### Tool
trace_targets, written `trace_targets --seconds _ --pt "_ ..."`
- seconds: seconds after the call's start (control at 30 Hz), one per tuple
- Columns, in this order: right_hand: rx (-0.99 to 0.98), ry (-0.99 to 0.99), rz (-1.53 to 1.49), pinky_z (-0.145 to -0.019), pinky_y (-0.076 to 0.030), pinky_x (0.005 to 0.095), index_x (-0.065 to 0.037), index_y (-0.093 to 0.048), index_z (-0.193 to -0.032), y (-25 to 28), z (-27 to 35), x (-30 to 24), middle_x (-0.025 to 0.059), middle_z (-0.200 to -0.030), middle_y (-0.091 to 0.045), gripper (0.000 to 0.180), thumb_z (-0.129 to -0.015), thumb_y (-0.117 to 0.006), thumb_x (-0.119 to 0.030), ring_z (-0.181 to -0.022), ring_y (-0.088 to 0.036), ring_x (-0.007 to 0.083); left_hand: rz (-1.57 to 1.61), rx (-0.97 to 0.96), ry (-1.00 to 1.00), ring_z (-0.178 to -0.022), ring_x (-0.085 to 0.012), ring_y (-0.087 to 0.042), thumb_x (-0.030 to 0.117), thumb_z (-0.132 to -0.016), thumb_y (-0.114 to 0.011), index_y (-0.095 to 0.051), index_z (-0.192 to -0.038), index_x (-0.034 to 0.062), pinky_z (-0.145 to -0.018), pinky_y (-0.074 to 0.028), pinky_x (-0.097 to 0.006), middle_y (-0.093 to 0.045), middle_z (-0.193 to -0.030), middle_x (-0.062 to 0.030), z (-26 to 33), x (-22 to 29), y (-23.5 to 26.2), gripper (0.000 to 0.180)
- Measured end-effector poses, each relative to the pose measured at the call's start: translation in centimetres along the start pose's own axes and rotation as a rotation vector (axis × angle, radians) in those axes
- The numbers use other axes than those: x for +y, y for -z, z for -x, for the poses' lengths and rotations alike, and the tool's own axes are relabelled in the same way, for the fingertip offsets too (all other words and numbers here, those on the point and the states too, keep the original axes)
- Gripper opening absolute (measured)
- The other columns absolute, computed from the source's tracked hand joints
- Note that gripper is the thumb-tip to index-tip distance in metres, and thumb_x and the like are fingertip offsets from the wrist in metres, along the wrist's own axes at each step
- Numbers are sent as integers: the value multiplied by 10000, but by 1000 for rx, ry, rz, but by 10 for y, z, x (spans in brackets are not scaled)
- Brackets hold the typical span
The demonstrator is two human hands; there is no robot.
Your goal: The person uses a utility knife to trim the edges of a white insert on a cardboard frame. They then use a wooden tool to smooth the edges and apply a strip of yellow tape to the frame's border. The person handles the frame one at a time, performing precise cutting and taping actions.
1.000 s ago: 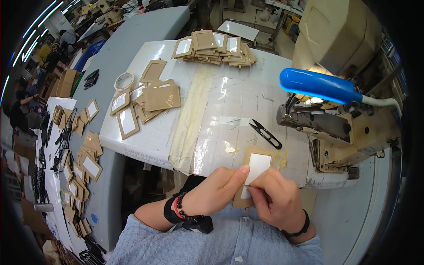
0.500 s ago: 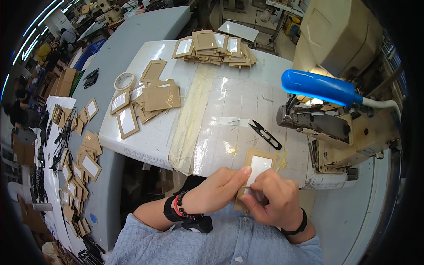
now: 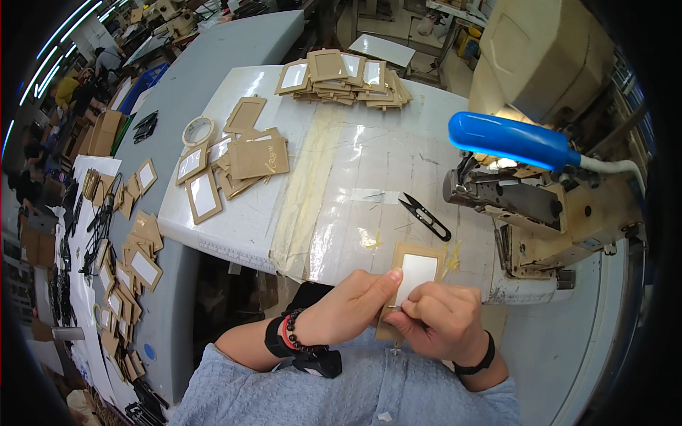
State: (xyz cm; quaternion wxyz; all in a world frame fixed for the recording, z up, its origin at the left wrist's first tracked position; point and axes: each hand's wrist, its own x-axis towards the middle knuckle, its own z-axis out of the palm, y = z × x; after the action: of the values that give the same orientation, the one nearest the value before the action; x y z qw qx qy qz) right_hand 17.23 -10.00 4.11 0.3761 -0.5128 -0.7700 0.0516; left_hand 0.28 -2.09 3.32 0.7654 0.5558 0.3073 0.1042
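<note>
A tan card holder [image 3: 419, 270] with a white window is tilted at the table's near edge, in front of my body. My left hand [image 3: 359, 302] grips its left side, the thumb lying on the frame beside the window and the other fingers hidden behind. My right hand [image 3: 444, 319] is closed in a pinch over the window's lower part. A small thin shiny piece [image 3: 394, 307] sticks out from its fingertips; most of it is hidden. Black thread snips [image 3: 426, 216] lie on the table just beyond the holder. Yellowish scraps [image 3: 452, 259] lie by its right side.
A sewing machine [image 3: 518, 199] with a blue lamp [image 3: 508, 138] stands at the right. Tan card holders form a far pile [image 3: 334, 85] and a left pile [image 3: 259, 156], beside a tape roll [image 3: 199, 131]. More holders [image 3: 145, 270] cover the grey side table [image 3: 177, 312].
My right hand has shifted slightly at the window's lower part, and more of the white window shows. My left hand keeps its grip. The view has moved a little.
</note>
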Motion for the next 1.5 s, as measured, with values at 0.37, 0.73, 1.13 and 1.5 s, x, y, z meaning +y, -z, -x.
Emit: trace_targets --seconds 0.37,0.73,1.13,1.5 --pt "14 -92 222 -462 -439 307 -77 -647 -847 12 2 -9 14 -776 -580 202 -663 -730 -83 -566 -589 174 104 13 81 -603 -100 -503 400 -1063 -321 -618 -838 -48 -551 -438 -262 -583 -682 -49 -10 -7 5 583" --pt "-49 45 366 -475 -377 259 -68 -689 -949 19 1 -18 1 -881 -626 300 -654 -648 -104 -567 -520 129 77 3 48 -666 -120 -603 402 -1065 -313 -614 -924 -74 -592 -512 -271 -632 -761 -89 -4 0 5 581" --pt "-38 25 385 -478 -378 256 -65 -690 -944 13 1 -18 -3 -878 -631 278 -671 -658 -102 -566 -521 124 17 6 21 -634 -73 -569 393 -1068 -315 -634 -939 -59 -570 -491 -225 -639 -752 -60 -4 0 6 568" --pt "-86 -19 391 -484 -414 261 -78 -678 -920 13 0 -19 -5 -849 -610 267 -654 -659 -93 -592 -560 129 -90 143 -111 -572 -113 -452 305 -1071 -343 -596 -800 -51 -527 -416 -312 -536 -595 -71 -7 -2 -7 514"
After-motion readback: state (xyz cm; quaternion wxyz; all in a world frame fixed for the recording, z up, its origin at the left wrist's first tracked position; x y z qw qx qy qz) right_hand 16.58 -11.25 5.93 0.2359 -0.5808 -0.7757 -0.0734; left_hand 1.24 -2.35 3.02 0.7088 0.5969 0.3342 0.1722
